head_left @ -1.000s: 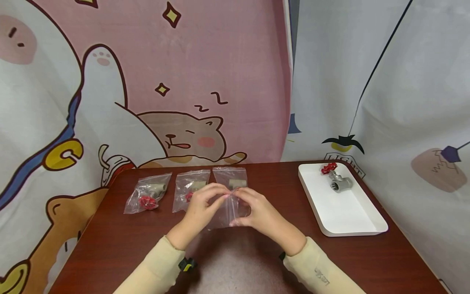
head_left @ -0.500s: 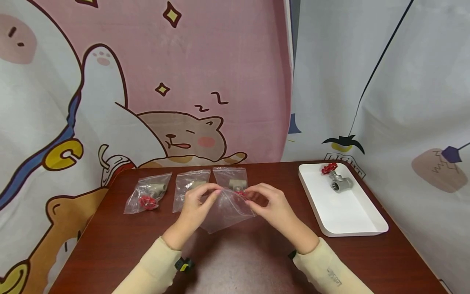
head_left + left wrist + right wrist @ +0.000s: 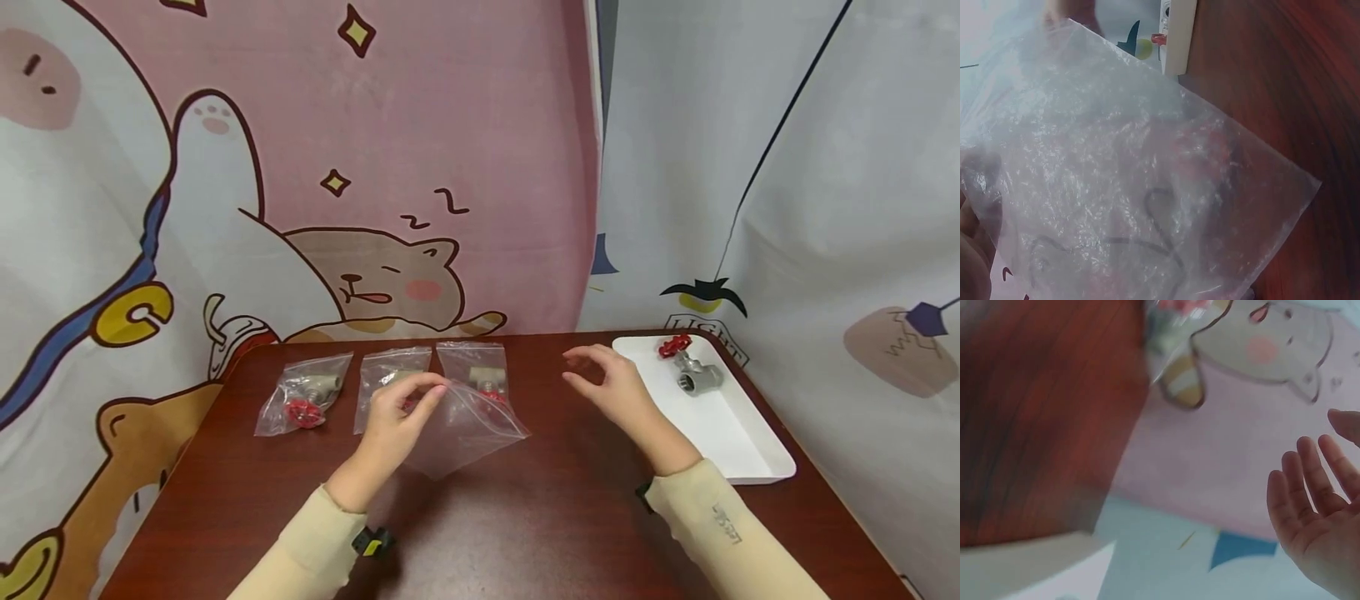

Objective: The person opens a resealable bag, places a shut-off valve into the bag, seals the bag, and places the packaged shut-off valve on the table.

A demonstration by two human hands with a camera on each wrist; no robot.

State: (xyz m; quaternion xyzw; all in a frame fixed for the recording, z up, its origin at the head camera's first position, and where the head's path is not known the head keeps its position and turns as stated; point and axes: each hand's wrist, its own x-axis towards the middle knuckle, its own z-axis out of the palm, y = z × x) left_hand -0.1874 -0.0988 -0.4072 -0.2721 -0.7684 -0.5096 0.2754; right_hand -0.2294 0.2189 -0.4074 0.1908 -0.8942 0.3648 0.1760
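My left hand (image 3: 396, 417) pinches the top edge of a clear zip bag (image 3: 468, 437) between thumb and fingers. The bag hangs flat and holds nothing; it fills much of the left wrist view, where the bag (image 3: 1116, 162) looks see-through. My right hand (image 3: 611, 387) is off the bag, fingers apart and bent a little, just left of the white tray (image 3: 712, 442). In the right wrist view nothing lies in that hand (image 3: 1316, 512). A metal valve (image 3: 697, 375) with a red handwheel sits at the tray's far end.
Along the table's back lie three zip bags with valves: a left bag (image 3: 303, 396), a middle bag (image 3: 393, 358) partly behind my left hand, and a right bag (image 3: 471, 354) partly behind the held bag. A printed cloth (image 3: 517, 208) hangs behind the brown table (image 3: 510, 533).
Both hands were at the bag's top edge. My right hand has let go and moved right toward the tray, while the left keeps its pinch and the bag has spread out.
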